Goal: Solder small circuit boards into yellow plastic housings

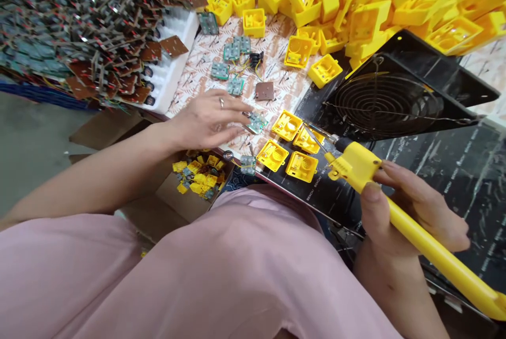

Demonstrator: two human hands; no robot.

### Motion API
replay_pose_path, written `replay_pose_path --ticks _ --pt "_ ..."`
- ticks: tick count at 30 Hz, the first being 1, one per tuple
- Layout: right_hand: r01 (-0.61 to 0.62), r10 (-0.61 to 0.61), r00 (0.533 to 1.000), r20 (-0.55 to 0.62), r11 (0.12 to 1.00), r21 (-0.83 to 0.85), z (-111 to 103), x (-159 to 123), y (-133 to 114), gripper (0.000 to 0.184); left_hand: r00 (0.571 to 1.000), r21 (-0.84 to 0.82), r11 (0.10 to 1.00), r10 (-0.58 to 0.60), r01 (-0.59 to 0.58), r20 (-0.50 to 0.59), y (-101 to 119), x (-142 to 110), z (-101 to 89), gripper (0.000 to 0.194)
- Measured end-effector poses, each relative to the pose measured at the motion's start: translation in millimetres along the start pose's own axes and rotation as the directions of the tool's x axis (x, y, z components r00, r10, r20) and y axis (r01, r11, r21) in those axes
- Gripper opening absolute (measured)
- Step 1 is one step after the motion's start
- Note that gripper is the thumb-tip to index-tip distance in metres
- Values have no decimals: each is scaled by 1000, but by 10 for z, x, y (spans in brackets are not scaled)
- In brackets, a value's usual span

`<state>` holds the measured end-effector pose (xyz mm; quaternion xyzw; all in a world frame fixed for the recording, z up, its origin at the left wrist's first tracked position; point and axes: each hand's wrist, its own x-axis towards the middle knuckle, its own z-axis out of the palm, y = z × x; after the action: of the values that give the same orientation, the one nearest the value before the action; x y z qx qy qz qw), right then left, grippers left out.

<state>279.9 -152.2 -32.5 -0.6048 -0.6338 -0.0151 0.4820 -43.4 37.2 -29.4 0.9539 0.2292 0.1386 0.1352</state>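
A yellow soldering iron [430, 244] is clenched in the right hand [411, 212], its long axis slanting up-left from the lower right of the black mat [466, 186] towards yellow housings [286, 125]; whether its tip touches one is hard to make out. A small circuit board [256, 123], partly hidden, lies under the left hand's [205, 123] fingertips; whether it is grasped cannot be told.

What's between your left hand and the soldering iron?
Head view: a circuit board and a yellow housing separate the left hand from the soldering iron.
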Motion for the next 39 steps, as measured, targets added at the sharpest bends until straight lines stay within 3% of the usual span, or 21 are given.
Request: replay_pose_path --ticks 3,7,13,18,23,28,31,34,39 --pt "55 -54 998 -35 998 14 5 28 -75 63 990 0 990 -142 142 20 -20 20 -40 38" --pt "-3 5 998 -58 1000 28 -6 13 -121 60 979 92 983 -171 161 115 33 165 46 42" --pt "-21 49 985 -168 987 161 83 -8 -41 43 982 -24 982 -185 186 41 221 433 175 30" --pt "-136 175 971 -161 965 226 114 14 -53 35 953 -120 949 -299 293 -37 117 380 89 35" --pt "-135 186 965 -186 958 253 156 26 -50 33 980 -145 974 -159 175 115 32 257 1 33" --pt "-107 154 976 -153 955 278 211 44 -68 37 974 -128 966 -221 226 46 79 365 169 31" --pt "-84 134 974 -184 962 261 215 69 -108 33 966 -97 961 -257 259 34 145 510 216 30" --pt "-78 126 971 -204 971 228 211 71 -165 41 959 -52 958 -281 283 49 227 652 191 28" --pt "-140 142 988 -60 989 40 191 23 -264 46 941 34 947 -322 320 106 301 767 151 28"
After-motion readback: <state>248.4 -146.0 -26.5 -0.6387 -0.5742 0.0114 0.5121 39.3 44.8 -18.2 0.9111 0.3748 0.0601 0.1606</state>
